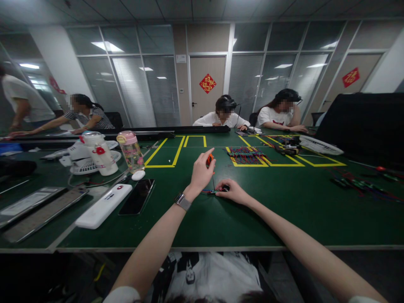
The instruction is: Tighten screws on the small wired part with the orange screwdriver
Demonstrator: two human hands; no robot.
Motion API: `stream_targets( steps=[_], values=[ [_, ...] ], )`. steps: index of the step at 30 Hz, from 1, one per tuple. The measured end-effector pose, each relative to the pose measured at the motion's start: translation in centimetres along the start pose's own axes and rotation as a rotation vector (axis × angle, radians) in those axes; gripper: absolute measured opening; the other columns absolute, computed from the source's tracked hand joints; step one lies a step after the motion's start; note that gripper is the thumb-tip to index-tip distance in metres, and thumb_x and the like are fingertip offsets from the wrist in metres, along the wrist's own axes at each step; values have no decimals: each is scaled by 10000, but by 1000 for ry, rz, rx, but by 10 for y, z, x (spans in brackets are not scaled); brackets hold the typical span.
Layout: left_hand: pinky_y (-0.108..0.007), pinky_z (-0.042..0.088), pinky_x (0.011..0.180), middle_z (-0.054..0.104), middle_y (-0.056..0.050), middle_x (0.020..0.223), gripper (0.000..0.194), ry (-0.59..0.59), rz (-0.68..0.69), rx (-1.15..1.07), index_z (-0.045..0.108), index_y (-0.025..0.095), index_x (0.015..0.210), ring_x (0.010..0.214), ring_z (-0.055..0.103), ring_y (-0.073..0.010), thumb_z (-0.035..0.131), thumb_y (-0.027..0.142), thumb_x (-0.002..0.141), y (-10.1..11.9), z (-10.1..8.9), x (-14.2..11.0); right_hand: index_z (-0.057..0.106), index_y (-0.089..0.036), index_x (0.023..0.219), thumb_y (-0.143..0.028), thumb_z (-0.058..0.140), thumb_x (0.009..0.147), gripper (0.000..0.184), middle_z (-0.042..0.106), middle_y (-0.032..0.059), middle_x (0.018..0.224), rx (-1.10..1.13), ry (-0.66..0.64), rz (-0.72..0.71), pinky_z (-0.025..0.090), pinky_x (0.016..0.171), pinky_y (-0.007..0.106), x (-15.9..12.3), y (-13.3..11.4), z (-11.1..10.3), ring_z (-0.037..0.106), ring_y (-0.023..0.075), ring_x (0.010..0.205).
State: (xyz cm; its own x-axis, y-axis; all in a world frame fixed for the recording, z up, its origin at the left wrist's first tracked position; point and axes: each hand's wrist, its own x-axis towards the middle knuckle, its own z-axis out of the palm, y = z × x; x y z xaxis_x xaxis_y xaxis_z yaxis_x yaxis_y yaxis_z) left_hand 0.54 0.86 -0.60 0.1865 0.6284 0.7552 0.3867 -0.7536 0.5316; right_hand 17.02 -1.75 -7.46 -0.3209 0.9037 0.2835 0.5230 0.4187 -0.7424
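Note:
My left hand, with a watch on the wrist, is closed around the orange handle of a screwdriver. The thin shaft points down, its tip at a small green circuit board low on the green table. My right hand pinches the board's right end, where a round black part shows by the fingers. Thin wires come off the board's left side. The fingers hide much of the board.
Ahead, a pile of wired boards lies within yellow tape; more wired boards lie right. A black phone, white power bank, pink-lidded bottle and white fan stand left. Several people sit or stand beyond the green table.

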Motion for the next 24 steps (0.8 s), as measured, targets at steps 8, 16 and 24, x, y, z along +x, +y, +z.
stream_targets(
  steps=[8,16,24],
  values=[
    [-289,511,812,592,-54,1047,409,51,-13,-24,498,240,1319,870,618,-145,507,225,910,-2,-3,1,706,-147,880,-282,716,689,234,617,9,731,7,14,5,470,733,283,0,4,1,581,154,717],
    [-275,489,826,574,-52,1035,422,79,20,-79,472,229,1324,864,587,-124,428,151,911,1,-3,1,713,-133,918,-269,713,690,265,599,2,709,50,-6,27,467,698,272,1,3,2,570,142,677],
    [-222,455,685,649,-11,693,192,-494,-100,132,728,161,875,658,566,-121,614,264,760,6,-12,1,719,-138,901,-265,718,688,248,616,9,721,-3,3,31,462,691,271,0,0,1,578,154,697]
  ],
)
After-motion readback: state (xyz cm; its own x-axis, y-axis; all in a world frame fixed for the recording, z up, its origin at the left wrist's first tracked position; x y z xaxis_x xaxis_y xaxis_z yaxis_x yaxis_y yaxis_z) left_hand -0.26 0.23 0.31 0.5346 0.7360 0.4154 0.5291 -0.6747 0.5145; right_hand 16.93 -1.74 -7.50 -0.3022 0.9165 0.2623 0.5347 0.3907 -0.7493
